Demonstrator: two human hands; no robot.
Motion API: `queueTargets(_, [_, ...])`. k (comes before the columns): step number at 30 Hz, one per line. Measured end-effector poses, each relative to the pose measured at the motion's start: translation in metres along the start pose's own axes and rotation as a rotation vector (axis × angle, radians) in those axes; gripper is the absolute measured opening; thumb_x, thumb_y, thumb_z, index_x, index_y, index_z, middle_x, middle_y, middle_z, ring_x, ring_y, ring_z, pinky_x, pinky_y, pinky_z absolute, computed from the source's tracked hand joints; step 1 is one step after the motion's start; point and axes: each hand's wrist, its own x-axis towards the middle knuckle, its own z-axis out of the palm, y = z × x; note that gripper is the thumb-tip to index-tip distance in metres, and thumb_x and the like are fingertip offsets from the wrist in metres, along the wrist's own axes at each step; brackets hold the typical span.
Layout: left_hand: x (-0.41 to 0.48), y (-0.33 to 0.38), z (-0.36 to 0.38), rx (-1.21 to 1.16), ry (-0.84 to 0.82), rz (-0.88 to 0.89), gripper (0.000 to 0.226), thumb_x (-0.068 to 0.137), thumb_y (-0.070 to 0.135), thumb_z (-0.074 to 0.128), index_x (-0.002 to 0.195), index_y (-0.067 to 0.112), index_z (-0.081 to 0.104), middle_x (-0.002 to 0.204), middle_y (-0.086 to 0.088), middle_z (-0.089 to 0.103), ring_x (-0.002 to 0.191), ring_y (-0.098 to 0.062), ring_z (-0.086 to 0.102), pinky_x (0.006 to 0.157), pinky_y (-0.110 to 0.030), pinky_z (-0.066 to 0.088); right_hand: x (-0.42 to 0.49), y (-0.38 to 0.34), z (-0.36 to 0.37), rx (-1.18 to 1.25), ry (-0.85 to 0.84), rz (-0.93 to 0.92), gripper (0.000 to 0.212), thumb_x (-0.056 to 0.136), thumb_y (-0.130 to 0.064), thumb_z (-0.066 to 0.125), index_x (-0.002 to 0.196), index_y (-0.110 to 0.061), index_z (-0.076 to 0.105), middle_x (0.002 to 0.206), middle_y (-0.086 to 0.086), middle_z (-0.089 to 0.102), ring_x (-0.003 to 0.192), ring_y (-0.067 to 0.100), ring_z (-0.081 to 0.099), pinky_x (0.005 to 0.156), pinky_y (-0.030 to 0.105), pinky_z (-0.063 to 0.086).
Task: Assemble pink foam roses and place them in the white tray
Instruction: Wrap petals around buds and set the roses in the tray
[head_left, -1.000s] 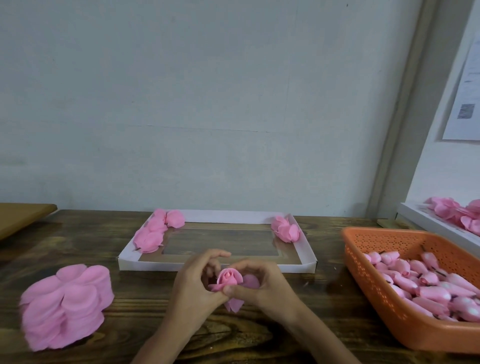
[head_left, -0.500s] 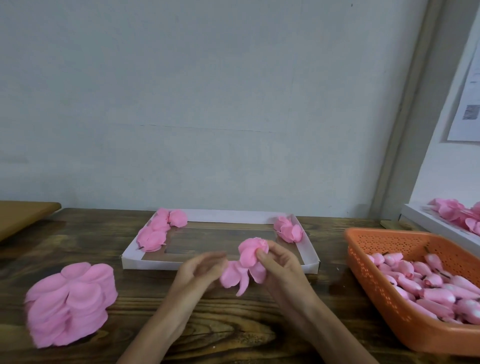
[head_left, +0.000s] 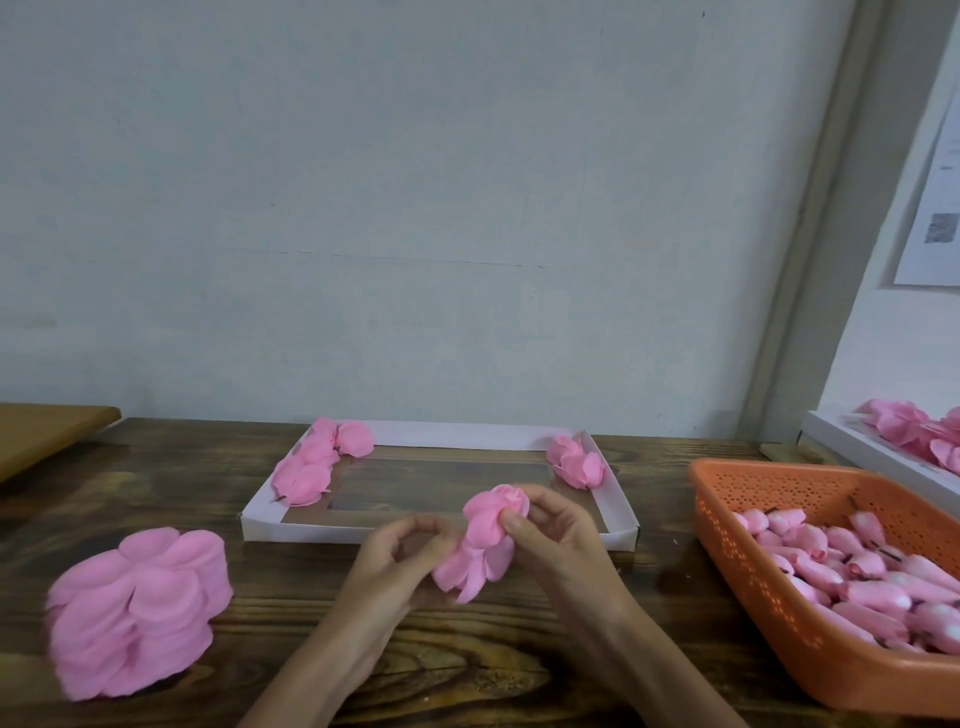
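Note:
A half-wrapped pink foam rose (head_left: 485, 535) is held above the wooden table, just in front of the white tray (head_left: 291, 527). My right hand (head_left: 558, 540) pinches its bud at the top with thumb and fingers. My left hand (head_left: 400, 564) has curled fingers at the loose lower petals on the rose's left side. Finished roses lie in the tray: a cluster at its far left (head_left: 317, 465) and one at its far right corner (head_left: 576, 462).
A tall stack of pink petal pieces (head_left: 137, 608) stands on the table at the left. An orange perforated basket (head_left: 727, 525) full of pink buds sits at the right. Behind it a second white tray (head_left: 878, 457) holds roses. A brown board (head_left: 47, 434) lies far left.
Both hands have lifted the rose from low over the table and turned it, so the bud now points up and away with petals hanging below. The left hand's fingers have shifted to the lower petals.

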Motion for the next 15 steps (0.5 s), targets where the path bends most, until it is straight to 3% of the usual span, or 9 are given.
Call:
queueTargets(2, [0.0016,0.001,-0.0036,0.002,-0.007,0.014,0.041,0.071,0.028,0.087,0.098,-0.001,0.075,0.092,-0.023,0.074,0.075,-0.026,0.071,0.06,-0.032,0.059,0.0016,0.0006,-0.0013,0.026,0.017,0.014,0.037,0.093,-0.022,0.074,0.12,0.002,0.068,0.119,0.028,0.071,0.109,0.037,0.068,0.098,0.05,0.051])
queueTargets(6, [-0.0002,0.0039,-0.0038,-0.029,-0.037,-0.024,0.025,0.072,0.022,0.087,0.088,0.004,0.079,0.096,-0.026,0.075,0.074,-0.028,0.072,0.057,-0.032,0.059,0.0015,-0.0004,-0.0033,0.079,-0.01,0.058,0.04,0.091,-0.029,0.075,0.121,-0.003,0.069,0.119,0.024,0.072,0.106,0.033,0.069,0.092,0.044,0.055])
queueTargets(9, [-0.0022,0.007,0.0017,-0.044,-0.043,-0.112,0.05,0.09,0.046,0.07,0.097,-0.003,0.078,0.096,-0.034,0.074,0.072,-0.036,0.072,0.059,-0.036,0.061,0.0007,-0.0027,-0.0018,0.109,-0.035,0.066,0.039,0.094,-0.033,0.074,0.121,-0.005,0.07,0.111,0.017,0.073,0.098,0.026,0.069,0.085,0.037,0.055])
queueTargets(11, [-0.0015,0.0063,0.0026,-0.045,-0.053,-0.16,0.07,0.091,0.058,0.06,0.103,-0.009,0.075,0.095,-0.037,0.072,0.072,-0.039,0.072,0.061,-0.037,0.061,0.0,-0.0039,-0.0006,0.113,-0.052,0.064,0.041,0.096,-0.034,0.073,0.121,-0.002,0.068,0.104,0.013,0.073,0.091,0.022,0.067,0.083,0.035,0.053])
queueTargets(15, [-0.0006,0.0066,0.0016,-0.103,-0.065,-0.15,0.055,0.091,0.047,0.067,0.11,-0.004,0.076,0.108,-0.031,0.074,0.096,-0.043,0.074,0.075,-0.044,0.063,-0.0019,-0.0062,0.0011,0.086,-0.085,0.066,0.036,0.095,-0.035,0.075,0.118,-0.007,0.071,0.103,0.013,0.074,0.091,0.021,0.068,0.082,0.034,0.054])
